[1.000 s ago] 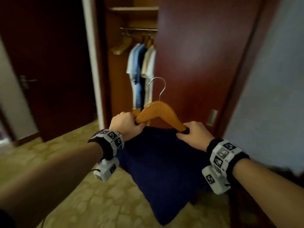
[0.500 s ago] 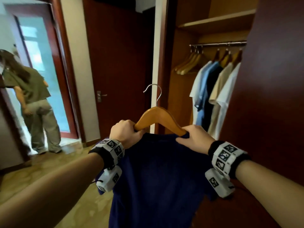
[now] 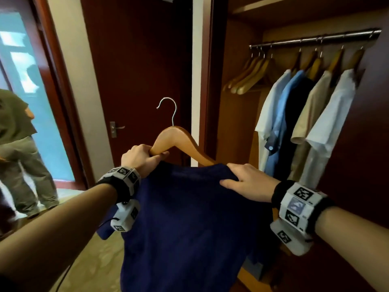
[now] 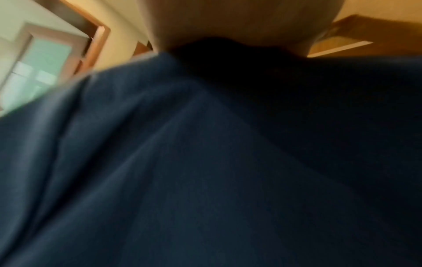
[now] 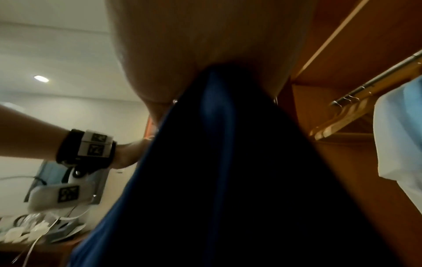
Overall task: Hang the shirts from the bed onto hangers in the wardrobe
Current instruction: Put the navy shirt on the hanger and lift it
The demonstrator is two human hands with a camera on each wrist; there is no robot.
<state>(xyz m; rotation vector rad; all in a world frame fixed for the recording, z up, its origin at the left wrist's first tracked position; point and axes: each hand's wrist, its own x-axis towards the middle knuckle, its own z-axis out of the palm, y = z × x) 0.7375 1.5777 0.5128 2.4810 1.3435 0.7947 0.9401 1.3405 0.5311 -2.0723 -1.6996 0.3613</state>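
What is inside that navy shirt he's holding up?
A wooden hanger: its middle and hook rise above the navy shirt. The fabric covers its right arm; the left hand hides the other end.

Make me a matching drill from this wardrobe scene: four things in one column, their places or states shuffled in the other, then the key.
Things:
1. navy shirt
2. left hand
3. right hand
4. empty hangers

Places or states:
A. hang bare at the left end of the rail
B. grips the wooden hanger by its left arm
C. draped from the held hanger, not yet on the rail
D. holds the shirt's shoulder over the hanger's right arm

Pairs: 1-C, 2-B, 3-D, 4-A
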